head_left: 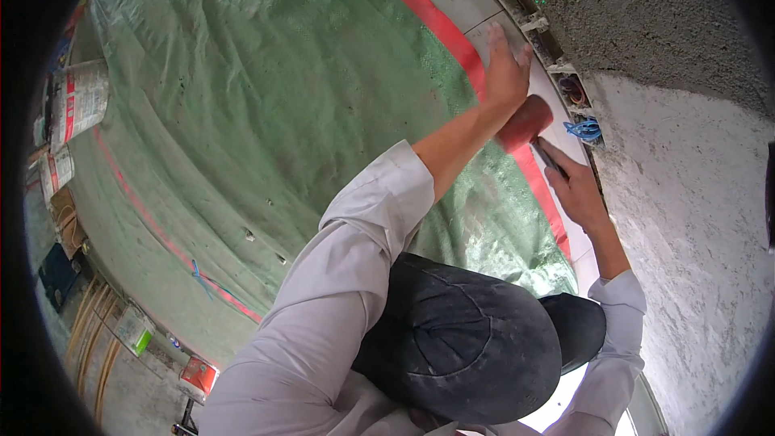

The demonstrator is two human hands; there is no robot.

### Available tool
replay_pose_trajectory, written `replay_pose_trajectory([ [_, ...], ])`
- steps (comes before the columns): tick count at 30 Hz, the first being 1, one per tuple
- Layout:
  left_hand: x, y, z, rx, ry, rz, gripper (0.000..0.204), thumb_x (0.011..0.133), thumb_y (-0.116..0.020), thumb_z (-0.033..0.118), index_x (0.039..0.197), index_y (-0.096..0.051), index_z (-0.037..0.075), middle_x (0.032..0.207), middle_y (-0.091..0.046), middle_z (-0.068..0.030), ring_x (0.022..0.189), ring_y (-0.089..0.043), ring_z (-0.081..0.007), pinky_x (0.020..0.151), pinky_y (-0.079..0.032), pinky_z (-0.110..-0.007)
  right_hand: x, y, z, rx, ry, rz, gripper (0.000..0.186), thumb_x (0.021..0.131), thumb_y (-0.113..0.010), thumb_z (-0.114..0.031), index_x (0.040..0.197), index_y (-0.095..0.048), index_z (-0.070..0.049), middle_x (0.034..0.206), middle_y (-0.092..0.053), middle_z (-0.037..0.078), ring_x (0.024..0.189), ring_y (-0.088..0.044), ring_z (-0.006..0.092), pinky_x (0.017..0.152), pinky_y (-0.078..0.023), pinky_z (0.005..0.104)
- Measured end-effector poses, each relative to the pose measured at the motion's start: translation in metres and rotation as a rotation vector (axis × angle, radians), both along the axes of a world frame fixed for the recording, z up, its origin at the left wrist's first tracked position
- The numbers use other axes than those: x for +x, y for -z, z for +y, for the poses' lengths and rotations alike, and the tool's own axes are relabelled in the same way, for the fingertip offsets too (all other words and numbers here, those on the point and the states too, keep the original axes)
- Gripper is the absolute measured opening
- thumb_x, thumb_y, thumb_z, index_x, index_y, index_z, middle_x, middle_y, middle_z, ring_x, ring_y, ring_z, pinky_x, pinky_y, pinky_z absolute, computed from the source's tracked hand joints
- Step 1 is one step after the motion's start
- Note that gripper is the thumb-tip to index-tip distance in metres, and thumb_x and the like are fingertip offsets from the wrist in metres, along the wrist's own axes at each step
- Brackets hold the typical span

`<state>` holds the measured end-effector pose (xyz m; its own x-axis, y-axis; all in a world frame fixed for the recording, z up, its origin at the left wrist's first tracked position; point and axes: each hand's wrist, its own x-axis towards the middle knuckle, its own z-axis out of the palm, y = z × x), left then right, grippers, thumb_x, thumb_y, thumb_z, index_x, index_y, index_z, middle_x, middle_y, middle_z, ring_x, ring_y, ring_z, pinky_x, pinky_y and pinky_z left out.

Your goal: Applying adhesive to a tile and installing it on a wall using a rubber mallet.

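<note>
My right hand (576, 192) is closed round the dark handle of a mallet (529, 123). Its reddish, rounded head lies over the pale floor strip by the wall, partly behind my left forearm and slightly blurred. Just beyond the mallet head, my left hand (507, 73) is held flat with fingers extended, over the light tiles (484, 26) at the edge. Whether its palm presses on the tile is hard to make out. Below both hands runs the red tape (452, 36) that borders a green protective sheet (307, 113).
On the right, a rough wall (686, 169) has a grey mortar band (670, 40). Along its base sit wall boxes with blue wires (583, 129). White buckets (83, 101), wooden strips (87, 331) and a red container (198, 375) stand at the left. My dark-trousered knee (468, 331) is close below.
</note>
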<state>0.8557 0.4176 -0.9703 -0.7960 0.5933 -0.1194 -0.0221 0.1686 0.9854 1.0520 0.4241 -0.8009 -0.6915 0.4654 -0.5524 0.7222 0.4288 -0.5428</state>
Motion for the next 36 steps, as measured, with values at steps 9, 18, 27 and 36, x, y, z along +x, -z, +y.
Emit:
replay_pose_trajectory([
  [9, 0.038, -0.014, 0.001, -0.026, 0.063, -0.146, 0.092, 0.103, -0.065, 0.018, 0.168, -0.004, -0.004, 0.171, -0.019, -0.0350, 0.161, -0.020, -0.0453, 0.130, -0.026, -0.045, 0.018, -0.022, 0.000, -0.130, -0.044, -0.162, 0.054, 0.099, -0.058, -0.008, 0.153, -0.057, -0.011, 0.136, -0.070, 0.021, 0.114, -0.073, 0.0353, 0.103, -0.053, 0.0392],
  [18, 0.043, -0.015, -0.001, -0.019, 0.044, -0.117, 0.088, 0.104, -0.063, 0.012, 0.167, -0.005, -0.007, 0.173, -0.016, -0.0328, 0.161, -0.020, -0.0447, 0.131, -0.025, -0.045, 0.039, -0.013, 0.010, -0.040, 0.053, -0.208, 0.055, 0.099, -0.060, -0.013, 0.153, -0.058, -0.015, 0.112, -0.074, 0.024, 0.086, -0.071, 0.0277, 0.087, -0.056, 0.0376],
  [27, 0.036, 0.018, 0.001, -0.006, 0.033, -0.006, 0.089, 0.107, -0.063, 0.023, 0.167, -0.005, -0.007, 0.159, -0.042, -0.0389, 0.150, -0.044, -0.0465, 0.123, -0.036, -0.042, 0.041, 0.012, 0.007, -0.111, -0.049, 0.065, 0.052, 0.098, -0.058, -0.010, 0.151, -0.060, -0.013, 0.132, -0.071, 0.022, 0.112, -0.074, 0.0344, 0.101, -0.055, 0.0413],
  [36, 0.044, 0.008, 0.008, -0.030, 0.058, 0.084, 0.090, 0.108, -0.062, 0.024, 0.167, -0.002, -0.009, 0.148, -0.054, -0.0397, 0.139, -0.056, -0.0472, 0.117, -0.042, -0.044, 0.041, 0.000, 0.020, -0.006, 0.034, 0.013, 0.059, 0.096, -0.061, -0.016, 0.154, -0.058, -0.019, 0.076, -0.063, 0.013, 0.068, -0.056, 0.0196, 0.070, -0.050, 0.0376],
])
